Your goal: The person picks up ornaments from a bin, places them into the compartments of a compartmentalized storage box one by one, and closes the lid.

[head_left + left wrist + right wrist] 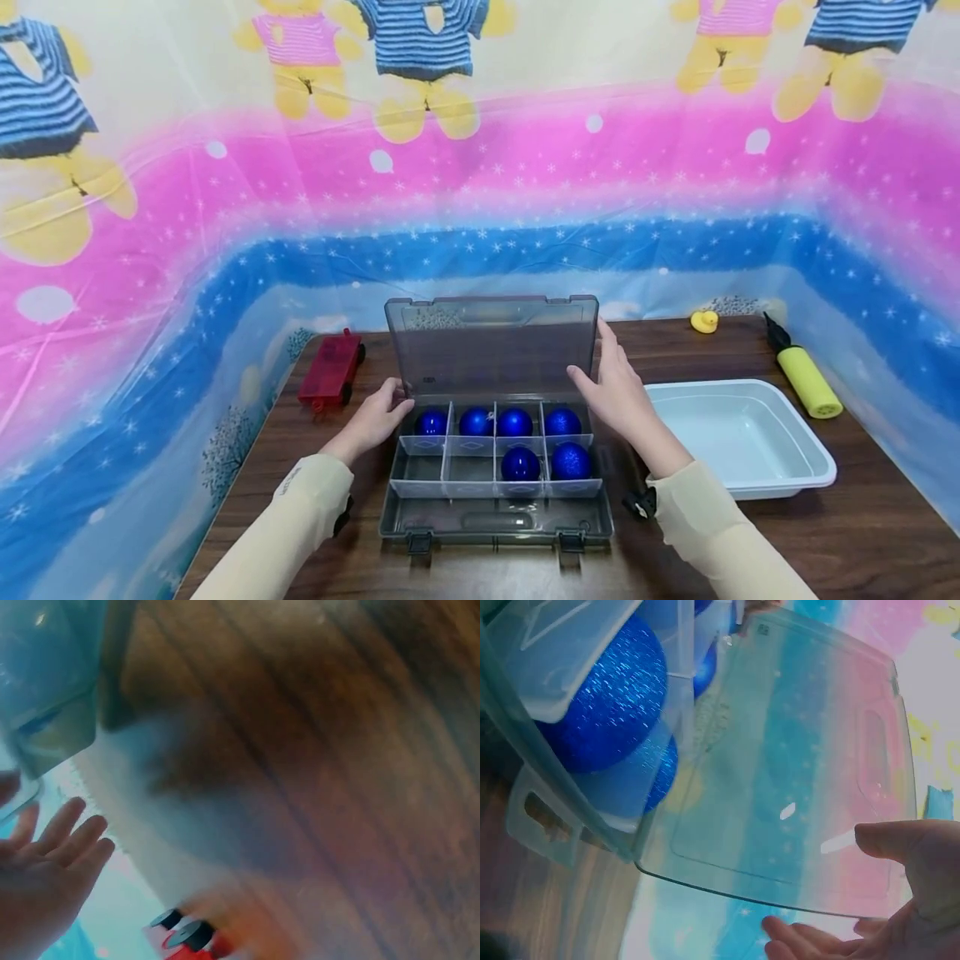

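A grey see-through compartment box (495, 521) stands on the table with its lid (487, 350) raised upright. Blue Christmas baubles (520, 463) fill the back row of compartments and the two right ones of the middle row; one glittery bauble (622, 690) shows close up in the right wrist view. At the box's back left corner is my left hand (378, 417), its fingers (75, 840) extended and spread, holding nothing. My right hand (618, 387) is at the lid's right edge, thumb before the lid and loosely straight fingers beyond the edge; contact is unclear.
On the right stands a pale plastic basin (738, 433), with a yellow hand pump (810, 382) beyond it. A rubber duck (704, 322) sits at the table's back edge. To the left is a red toy cart (331, 369). A printed curtain (480, 200) hangs behind.
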{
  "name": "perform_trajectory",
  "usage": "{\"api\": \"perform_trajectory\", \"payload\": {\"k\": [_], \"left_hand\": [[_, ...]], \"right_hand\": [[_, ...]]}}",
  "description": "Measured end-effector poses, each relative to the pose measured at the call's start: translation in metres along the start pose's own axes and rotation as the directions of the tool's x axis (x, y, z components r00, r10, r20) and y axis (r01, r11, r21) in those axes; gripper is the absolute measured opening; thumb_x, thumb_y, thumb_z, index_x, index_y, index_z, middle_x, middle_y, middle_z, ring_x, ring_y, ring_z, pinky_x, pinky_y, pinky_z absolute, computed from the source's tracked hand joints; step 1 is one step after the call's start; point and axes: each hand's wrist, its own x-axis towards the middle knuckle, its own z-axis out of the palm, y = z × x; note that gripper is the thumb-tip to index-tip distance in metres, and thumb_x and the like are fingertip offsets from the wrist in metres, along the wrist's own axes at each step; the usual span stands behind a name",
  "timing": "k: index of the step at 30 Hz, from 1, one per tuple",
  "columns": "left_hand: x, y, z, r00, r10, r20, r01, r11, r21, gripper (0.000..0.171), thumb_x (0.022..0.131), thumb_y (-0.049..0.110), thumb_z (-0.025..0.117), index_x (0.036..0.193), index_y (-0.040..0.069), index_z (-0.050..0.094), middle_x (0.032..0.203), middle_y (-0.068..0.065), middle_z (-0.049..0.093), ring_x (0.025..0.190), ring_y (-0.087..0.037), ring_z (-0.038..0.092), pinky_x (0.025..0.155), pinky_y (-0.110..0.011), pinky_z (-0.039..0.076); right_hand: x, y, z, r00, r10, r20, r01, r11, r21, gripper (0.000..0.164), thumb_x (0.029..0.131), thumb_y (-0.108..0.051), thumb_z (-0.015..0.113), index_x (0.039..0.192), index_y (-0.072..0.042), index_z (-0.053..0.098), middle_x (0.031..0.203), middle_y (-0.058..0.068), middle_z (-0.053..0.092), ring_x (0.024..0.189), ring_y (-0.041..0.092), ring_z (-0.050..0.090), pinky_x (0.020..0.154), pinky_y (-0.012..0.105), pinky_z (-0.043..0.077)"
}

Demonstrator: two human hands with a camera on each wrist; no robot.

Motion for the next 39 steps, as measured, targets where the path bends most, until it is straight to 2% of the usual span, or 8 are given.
{"api": "perform_trajectory", "payload": {"k": [6, 13, 17, 20, 24, 26, 32, 39], "left_hand": [[-0.019, 0.018, -0.023, 0.989, 0.070, -0.128, -0.068, 0.998, 0.019, 0.063, 0.102, 0.038, 0.048, 0.151, 0.005, 0.026, 0.145, -0.021, 0.039, 0.132, -0.036, 0.037, 0.104, -0.055, 0.031], [-0.051, 0.061, -0.055, 0.928, 0.241, -0.283, -0.251, 0.968, 0.002, 0.071, 0.100, 0.036, 0.053, 0.155, 0.032, 0.009, 0.155, -0.006, 0.028, 0.140, -0.025, 0.027, 0.108, -0.057, 0.024], [-0.066, 0.076, -0.056, 0.910, 0.289, -0.296, -0.295, 0.955, 0.027, 0.072, 0.099, 0.035, 0.055, 0.155, 0.032, 0.011, 0.152, -0.008, 0.034, 0.134, -0.022, 0.038, 0.107, -0.053, 0.029], [-0.078, 0.080, -0.055, 0.909, 0.288, -0.302, -0.291, 0.956, 0.036, 0.074, 0.098, 0.033, 0.057, 0.155, 0.031, 0.011, 0.150, -0.010, 0.036, 0.132, -0.022, 0.043, 0.100, -0.049, 0.040], [-0.096, 0.080, -0.052, 0.901, 0.287, -0.324, -0.280, 0.957, 0.068, 0.071, 0.098, 0.028, 0.059, 0.155, 0.030, 0.018, 0.145, -0.008, 0.041, 0.129, -0.023, 0.046, 0.085, -0.046, 0.050], [-0.104, 0.079, -0.049, 0.895, 0.296, -0.335, -0.283, 0.955, 0.090, 0.067, 0.097, 0.026, 0.060, 0.154, 0.029, 0.024, 0.141, -0.007, 0.045, 0.126, -0.023, 0.048, 0.079, -0.045, 0.052], [-0.124, 0.078, -0.036, 0.887, 0.277, -0.369, -0.262, 0.961, 0.092, 0.054, 0.097, 0.026, 0.061, 0.147, 0.022, 0.040, 0.136, -0.003, 0.050, 0.121, -0.021, 0.052, 0.091, -0.048, 0.047], [-0.148, 0.077, -0.019, 0.905, 0.177, -0.387, -0.163, 0.984, 0.069, 0.052, 0.093, 0.022, 0.068, 0.139, 0.015, 0.047, 0.129, -0.005, 0.053, 0.116, -0.024, 0.056, 0.082, -0.042, 0.052]], "right_hand": [[-0.009, -0.008, -0.006, 0.995, -0.071, -0.069, 0.075, 0.996, 0.045, 0.082, 0.096, -0.036, 0.059, 0.156, -0.019, 0.005, 0.147, 0.017, 0.034, 0.126, 0.034, 0.043, 0.093, 0.058, 0.042], [-0.027, -0.013, -0.010, 0.983, -0.142, -0.114, 0.145, 0.989, 0.014, 0.092, 0.094, -0.036, 0.063, 0.153, -0.039, -0.008, 0.143, 0.018, 0.039, 0.124, 0.033, 0.046, 0.079, 0.053, 0.048], [-0.040, -0.011, -0.012, 0.979, -0.170, -0.116, 0.171, 0.985, -0.008, 0.087, 0.094, -0.038, 0.061, 0.154, -0.037, -0.002, 0.145, 0.018, 0.037, 0.086, 0.028, 0.059, 0.062, 0.044, 0.047], [-0.051, -0.011, -0.014, 0.970, -0.199, -0.140, 0.198, 0.980, -0.020, 0.082, 0.095, -0.036, 0.062, 0.155, -0.032, 0.007, 0.141, 0.017, 0.041, 0.084, 0.025, 0.056, 0.062, 0.042, 0.046], [-0.064, -0.012, -0.017, 0.948, -0.260, -0.183, 0.256, 0.966, -0.048, 0.073, 0.095, -0.030, 0.063, 0.154, -0.023, 0.021, 0.131, 0.015, 0.048, 0.116, 0.029, 0.046, 0.081, 0.049, 0.045], [-0.072, -0.012, -0.017, 0.943, -0.275, -0.185, 0.269, 0.961, -0.060, 0.071, 0.095, -0.028, 0.063, 0.154, -0.020, 0.024, 0.132, 0.015, 0.049, 0.118, 0.031, 0.046, 0.087, 0.053, 0.044], [-0.102, -0.008, -0.017, 0.950, -0.279, -0.141, 0.264, 0.957, -0.118, 0.076, 0.094, -0.031, 0.063, 0.155, -0.027, 0.018, 0.144, 0.011, 0.042, 0.129, 0.030, 0.041, 0.093, 0.056, 0.042], [-0.131, 0.000, -0.014, 0.957, -0.272, -0.100, 0.254, 0.953, -0.163, 0.071, 0.092, -0.028, 0.067, 0.152, -0.031, 0.028, 0.146, 0.003, 0.042, 0.132, 0.023, 0.040, 0.098, 0.052, 0.040]]}}
